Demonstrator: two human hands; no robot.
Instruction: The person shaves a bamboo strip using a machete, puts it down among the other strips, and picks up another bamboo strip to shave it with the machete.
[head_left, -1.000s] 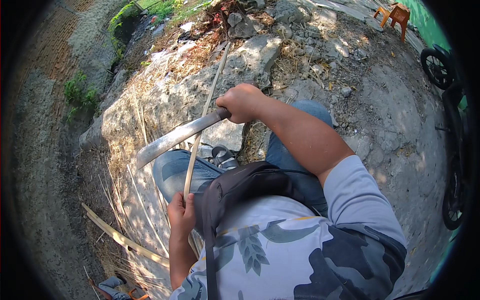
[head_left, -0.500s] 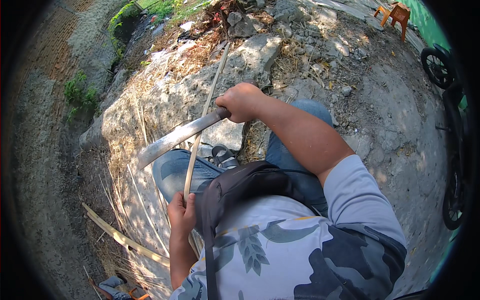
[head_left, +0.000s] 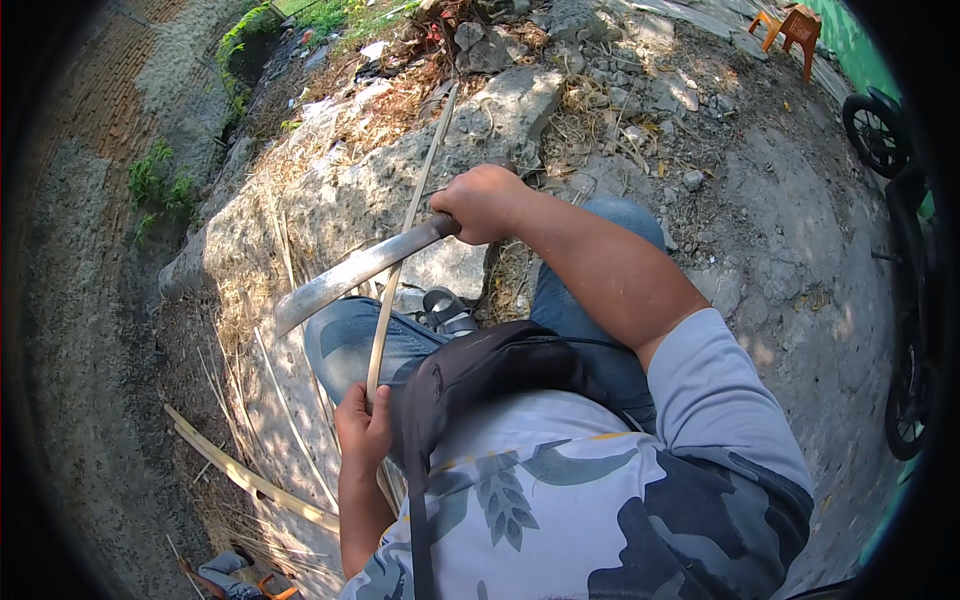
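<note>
My right hand (head_left: 480, 205) is closed round the dark handle of a machete (head_left: 355, 276). Its broad metal blade slants down to the left over my left knee and crosses on top of a long, thin bamboo strip (head_left: 425, 178). Low by my left thigh, my left hand (head_left: 364, 420) grips the near end of that strip between thumb and fingers. From there the strip runs up and away, past my right hand, to the rubble. Whether the edge touches the strip where they cross, I cannot tell.
A large stone slab (head_left: 370, 200) lies before my knees. More thin strips (head_left: 290, 415) and a thicker split bamboo piece (head_left: 250, 482) lie at left. A brick wall (head_left: 110, 90) rises beyond. Orange plastic stools (head_left: 800, 32) and a motorcycle (head_left: 905, 200) stand at right; another person's leg (head_left: 225, 572) shows lower left.
The machete and my right hand have shifted very slightly to the left. My left hand and the bamboo strip stay nearly where they were.
</note>
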